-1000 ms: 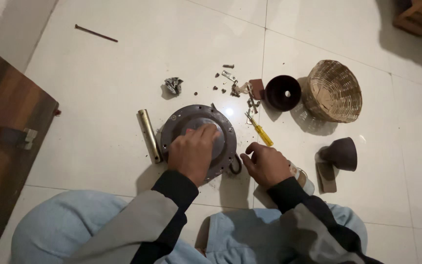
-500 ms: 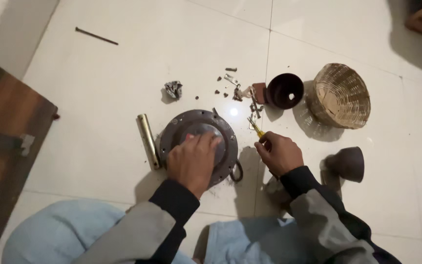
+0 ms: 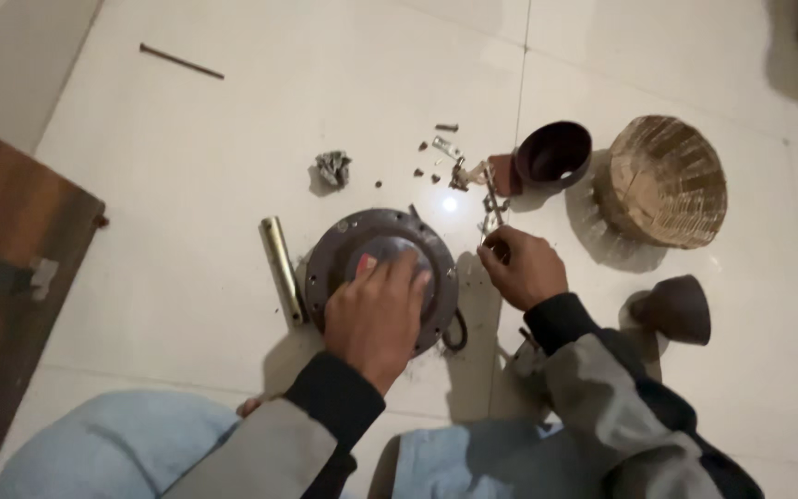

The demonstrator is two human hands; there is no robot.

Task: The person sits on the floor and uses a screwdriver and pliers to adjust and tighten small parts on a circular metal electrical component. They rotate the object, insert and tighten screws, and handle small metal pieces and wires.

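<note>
A round dark metal housing (image 3: 345,242) with bolt holes around its rim lies flat on the white tile floor. My left hand (image 3: 376,314) rests palm down on its shiny centre and covers the near half. Just to the right, my right hand (image 3: 524,266) is closed in a fist around a screwdriver, whose thin shaft (image 3: 490,205) points away from me toward a scatter of small screws and metal bits (image 3: 450,157). The handle is hidden inside the fist. A short metal tube (image 3: 281,268) lies against the housing's left side.
A dark cup (image 3: 554,152) lies on its side beside an overturned woven basket (image 3: 662,180). Another dark cone-shaped cup (image 3: 676,310) sits at the right. A crumpled grey scrap (image 3: 332,168), a thin rod (image 3: 180,61) and a wooden board (image 3: 2,277) lie to the left.
My right hand moved forward from beside my knee and closed on the yellow-handled screwdriver, whose handle is now hidden. My left hand stayed on the housing. The camera view shifted slightly.
</note>
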